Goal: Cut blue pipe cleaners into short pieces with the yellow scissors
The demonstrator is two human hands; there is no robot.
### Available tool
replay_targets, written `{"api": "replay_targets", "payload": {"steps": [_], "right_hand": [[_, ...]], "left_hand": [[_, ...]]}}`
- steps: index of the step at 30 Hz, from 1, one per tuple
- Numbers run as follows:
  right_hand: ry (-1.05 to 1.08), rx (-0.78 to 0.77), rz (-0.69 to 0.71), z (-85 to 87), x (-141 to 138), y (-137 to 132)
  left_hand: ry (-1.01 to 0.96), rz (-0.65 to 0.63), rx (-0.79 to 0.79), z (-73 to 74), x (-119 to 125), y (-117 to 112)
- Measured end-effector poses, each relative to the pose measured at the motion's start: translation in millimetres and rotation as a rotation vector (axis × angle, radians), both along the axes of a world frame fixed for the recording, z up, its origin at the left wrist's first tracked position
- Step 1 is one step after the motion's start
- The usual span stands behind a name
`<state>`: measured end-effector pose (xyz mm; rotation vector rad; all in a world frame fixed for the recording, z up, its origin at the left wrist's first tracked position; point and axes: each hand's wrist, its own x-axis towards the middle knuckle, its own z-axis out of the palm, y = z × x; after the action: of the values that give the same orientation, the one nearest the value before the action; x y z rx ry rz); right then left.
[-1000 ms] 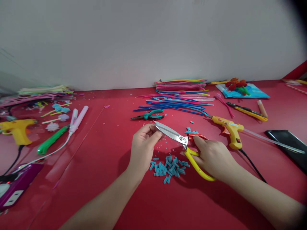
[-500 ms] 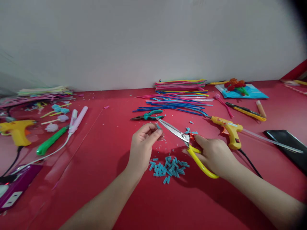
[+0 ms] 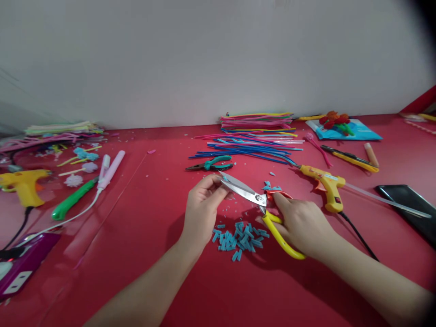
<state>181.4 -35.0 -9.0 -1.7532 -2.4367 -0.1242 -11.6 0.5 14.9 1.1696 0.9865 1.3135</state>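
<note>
My left hand [image 3: 201, 209] pinches a small blue fuzzy piece [image 3: 225, 179] between thumb and forefinger; little of it shows. Scissors [image 3: 247, 194] with yellow and orange handles are gripped in my right hand [image 3: 304, 225]. Their blades are parted slightly, with the tips at the left fingertips and the blue piece. Below, a pile of short blue fuzzy pieces [image 3: 240, 238] lies on the red table [image 3: 211, 290]. A few more blue bits [image 3: 267, 185] rest beyond the scissors. Just past my left hand lie green-handled pliers [image 3: 214, 163].
Coloured pipe cleaners [image 3: 252, 147] lie in bundles at the back. To the right are a yellow glue gun [image 3: 323, 186], a utility knife [image 3: 354, 160] and a black phone [image 3: 408, 209]. Leftward are another glue gun [image 3: 29, 184], a pink iron-like tool [image 3: 111, 172] and a purple power strip [image 3: 30, 263].
The scissors have shifted slightly left and down, their blades parting and now overlapping the blue piece at my left fingertips. My left hand stays nearly in place.
</note>
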Motion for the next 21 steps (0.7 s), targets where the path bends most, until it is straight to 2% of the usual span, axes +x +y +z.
{"api": "replay_targets", "payload": {"steps": [21], "right_hand": [[0.009,0.03,0.023,-1.5,0.2,0.0]], "left_hand": [[0.008,-0.01,-0.006,1.4,-0.5,-0.8]]}}
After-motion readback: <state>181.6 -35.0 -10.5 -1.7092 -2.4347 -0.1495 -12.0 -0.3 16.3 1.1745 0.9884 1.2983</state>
